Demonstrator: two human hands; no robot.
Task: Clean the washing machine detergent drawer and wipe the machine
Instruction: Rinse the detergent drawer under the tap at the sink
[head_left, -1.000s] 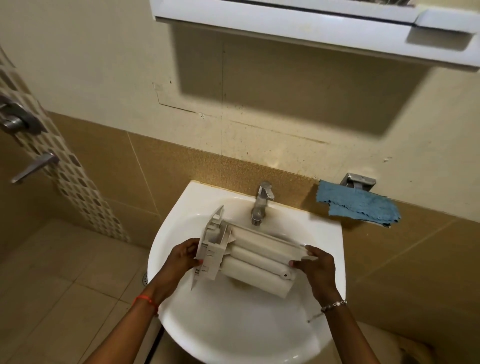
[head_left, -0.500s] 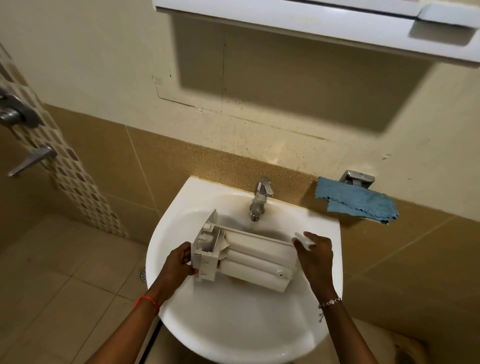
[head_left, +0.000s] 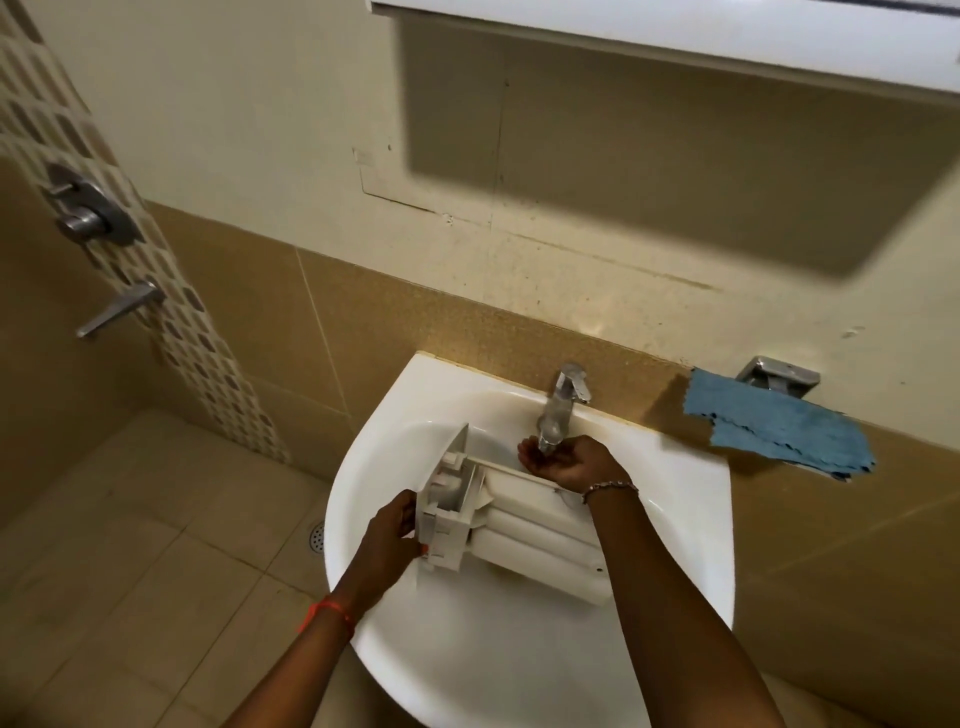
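1. The drawer (head_left: 540, 540) is lying in the sink (head_left: 493, 649), just in front of the tap (head_left: 569, 389) at the back edge.
2. Its long side is running from the sink's left edge toward the right edge. The chunky end is sitting on the left.
3. The left grip (head_left: 389, 535) is holding that chunky end, with the fingers curling round it.
4. The right grip (head_left: 571, 460) is reaching over the drawer to the tip of the tap. It is cupping under the spout, and I cannot tell if it is squeezing the tap or only touching it.
5. I am not seeing any water running.
6. I think rinsing is coming next. The tap handle is sitting on top, just above the right grip, so that grip is the nearer one. The left grip is steadying the drawer under the spout.
7. A blue cloth (head_left: 779, 436) is hanging on the wall past the sink's right edge, well apart from both grips. The wiping is likely coming later.
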